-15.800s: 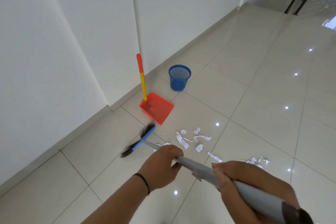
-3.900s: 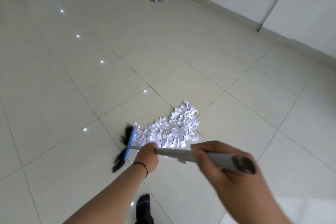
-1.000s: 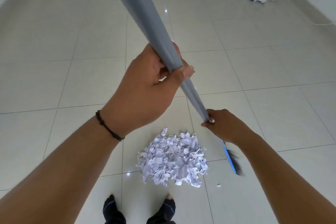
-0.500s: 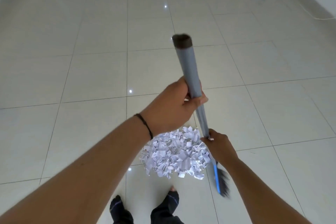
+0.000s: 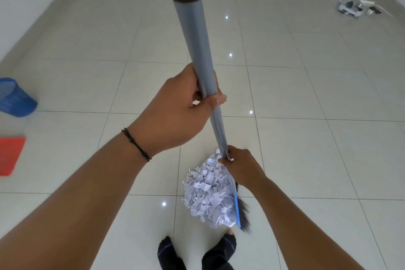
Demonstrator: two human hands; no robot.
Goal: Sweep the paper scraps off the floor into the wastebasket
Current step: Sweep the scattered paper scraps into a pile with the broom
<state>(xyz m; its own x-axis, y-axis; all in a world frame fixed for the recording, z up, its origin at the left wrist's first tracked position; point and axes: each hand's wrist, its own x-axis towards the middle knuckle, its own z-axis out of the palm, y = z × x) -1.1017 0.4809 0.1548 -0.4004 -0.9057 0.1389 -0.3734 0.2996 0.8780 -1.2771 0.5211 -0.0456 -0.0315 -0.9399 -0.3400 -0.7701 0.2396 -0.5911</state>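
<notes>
**Operator:** My left hand [image 5: 175, 112] is wrapped round the upper broom handle [image 5: 197, 50] and my right hand [image 5: 241, 167] grips it low down, near the head. The bristles [image 5: 243, 215] sit just right of the paper scraps [image 5: 208, 195], which lie heaped on the floor [image 5: 306, 116] by my feet.

**Observer:** And the wastebasket [image 5: 15, 98]?

**Operator:** Far left, with the red dustpan [image 5: 9, 155] nearer me, both well apart from the heap. I'd judge short, low strokes leftward are best, bristles pressed flat so nothing slips under.

**Observer:** Risk?

**Operator:** A hard flick would probably scatter the light scraps. I'd keep the lower hand steering and the upper one as pivot.
</notes>
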